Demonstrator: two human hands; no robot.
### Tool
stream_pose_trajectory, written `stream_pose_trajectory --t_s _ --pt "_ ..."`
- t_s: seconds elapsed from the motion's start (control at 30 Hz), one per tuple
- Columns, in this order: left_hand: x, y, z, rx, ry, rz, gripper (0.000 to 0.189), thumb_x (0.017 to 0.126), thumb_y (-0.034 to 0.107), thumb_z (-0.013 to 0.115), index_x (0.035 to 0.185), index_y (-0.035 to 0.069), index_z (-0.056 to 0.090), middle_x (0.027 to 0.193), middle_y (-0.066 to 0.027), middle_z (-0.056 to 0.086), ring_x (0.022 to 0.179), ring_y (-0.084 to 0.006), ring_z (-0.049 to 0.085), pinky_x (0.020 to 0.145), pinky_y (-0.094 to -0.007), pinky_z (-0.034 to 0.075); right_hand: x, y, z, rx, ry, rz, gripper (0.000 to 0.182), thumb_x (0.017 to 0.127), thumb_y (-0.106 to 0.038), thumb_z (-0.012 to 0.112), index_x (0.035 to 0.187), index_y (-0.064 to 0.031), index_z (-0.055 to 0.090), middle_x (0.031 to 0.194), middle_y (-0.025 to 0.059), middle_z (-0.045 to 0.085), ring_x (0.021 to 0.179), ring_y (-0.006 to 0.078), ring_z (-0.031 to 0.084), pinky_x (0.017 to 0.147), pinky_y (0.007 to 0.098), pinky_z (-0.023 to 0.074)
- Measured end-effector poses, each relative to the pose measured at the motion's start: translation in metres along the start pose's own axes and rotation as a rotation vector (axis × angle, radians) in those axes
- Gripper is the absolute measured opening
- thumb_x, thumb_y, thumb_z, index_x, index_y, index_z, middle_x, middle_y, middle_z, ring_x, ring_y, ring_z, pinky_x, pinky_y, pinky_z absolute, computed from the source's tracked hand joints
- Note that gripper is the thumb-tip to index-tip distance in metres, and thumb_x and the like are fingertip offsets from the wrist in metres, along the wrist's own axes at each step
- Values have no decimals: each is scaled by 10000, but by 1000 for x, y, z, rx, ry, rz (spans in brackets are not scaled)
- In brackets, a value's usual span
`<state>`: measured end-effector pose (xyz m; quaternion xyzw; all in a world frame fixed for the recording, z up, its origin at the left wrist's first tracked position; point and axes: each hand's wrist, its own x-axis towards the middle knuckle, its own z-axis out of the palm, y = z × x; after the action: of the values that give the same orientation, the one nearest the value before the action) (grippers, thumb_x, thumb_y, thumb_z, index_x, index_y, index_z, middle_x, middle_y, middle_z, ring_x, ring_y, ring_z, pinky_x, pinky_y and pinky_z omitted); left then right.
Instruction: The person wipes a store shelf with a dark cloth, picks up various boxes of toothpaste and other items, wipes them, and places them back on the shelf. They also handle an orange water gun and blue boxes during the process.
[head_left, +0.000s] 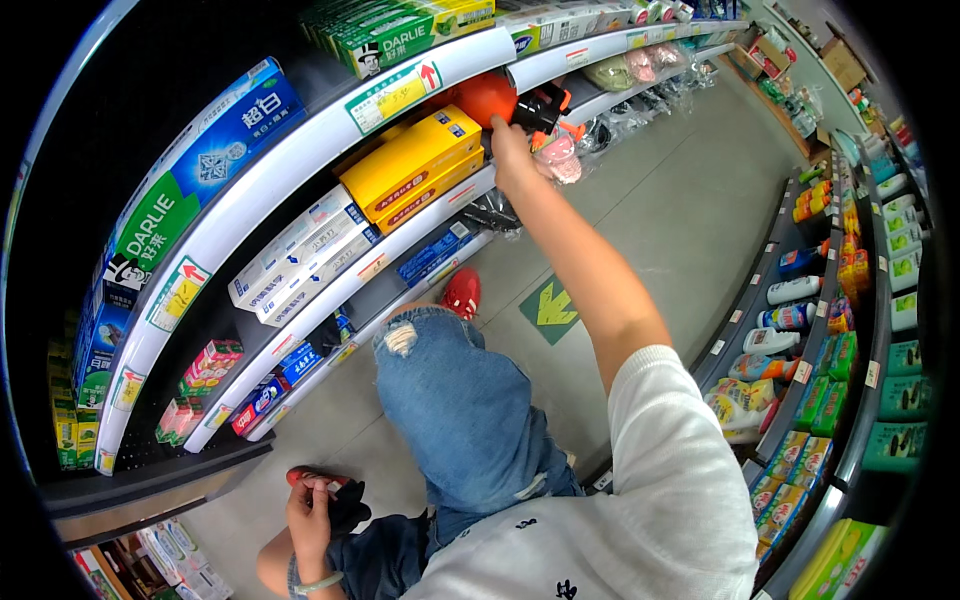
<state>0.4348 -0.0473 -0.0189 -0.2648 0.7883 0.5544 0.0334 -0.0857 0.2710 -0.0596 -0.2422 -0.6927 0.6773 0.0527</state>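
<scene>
My right hand (512, 154) reaches up to the shelf and is on an orange spray bottle (486, 99) with a black pump head (536, 111). The bottle lies tilted in the gap between two shelf boards, and part of its body is hidden behind the upper one. Beside it are stacked yellow boxes (420, 169). At lower left, above my knee, my left hand (309, 517) pinches a black cloth (349, 506). Below the bottle, pink slippers (559, 157) in clear plastic hang off the shelf.
White toothpaste boxes (307, 247) and blue-green Darlie boxes (202, 165) fill the left shelves. Behind me on the right, a shelf holds several cleaner bottles (787, 315) and soap packs (787, 480). A green floor sticker with a yellow arrow (553, 311) marks the grey aisle floor (645, 225).
</scene>
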Motion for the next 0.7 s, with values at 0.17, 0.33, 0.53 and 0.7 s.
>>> stream_pose_trajectory --t_s 0.17,0.33,0.53,0.7 --pt "3 -3 2 -13 4 5 186 985 161 536 909 -5 572 784 -17 571 712 -92 527 679 -233 433 -40 40 -42 306 -191 74 342 898 -292 564 1192 -120 577 1100 30 579 921 172 560 790 348 469" --pt "-2 -22 -3 29 -16 -41 184 980 175 551 926 3 591 818 -17 614 735 -93 552 703 -226 445 -55 96 -59 -482 -695 -5 297 892 -316 587 1095 -103 631 944 9 633 845 156 612 761 332 493" --pt "22 -57 -11 304 -110 34 222 938 210 589 898 -8 599 701 -86 624 655 -171 604 648 -297 475 -46 113 -36 -1510 -1437 -472 444 853 -396 607 1105 -32 643 1024 175 676 965 300 643 847 403 490" --pt "48 -52 -20 579 -162 58 317 893 357 607 971 52 644 861 -166 682 805 -347 655 703 -415 505 -73 132 24 -1869 -1350 -685 630 852 -328 602 1390 -58 418 1363 236 461 1244 378 478 1024 431 409"
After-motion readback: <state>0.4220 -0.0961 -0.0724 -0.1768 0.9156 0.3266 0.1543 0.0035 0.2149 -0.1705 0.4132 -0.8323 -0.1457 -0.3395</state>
